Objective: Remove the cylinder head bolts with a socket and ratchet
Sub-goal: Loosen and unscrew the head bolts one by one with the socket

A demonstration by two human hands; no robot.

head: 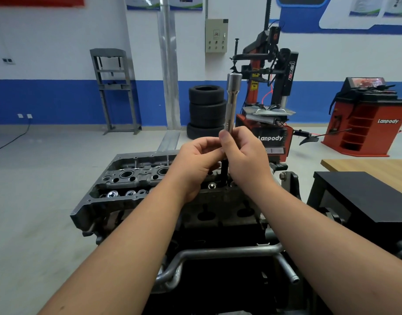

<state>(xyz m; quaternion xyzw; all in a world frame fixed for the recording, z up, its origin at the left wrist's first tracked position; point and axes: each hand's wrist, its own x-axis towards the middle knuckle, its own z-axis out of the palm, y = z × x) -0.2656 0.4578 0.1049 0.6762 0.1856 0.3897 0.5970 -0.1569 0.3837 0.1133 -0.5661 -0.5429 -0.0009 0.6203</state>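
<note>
A: Where's the tool sitting?
B: Long silver socket extension [232,103] is standing upright over the cylinder head [136,178], its dark lower end dropping toward the head's right end.
A: Grip?
B: Right hand [245,155] is curling round the shaft, thumb up. Left hand [199,160] is pinching it just below, fingers curled.

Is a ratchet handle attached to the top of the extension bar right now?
No: the top end of the extension bar stands bare, and both the left hand and right hand grip its lower part.
</note>
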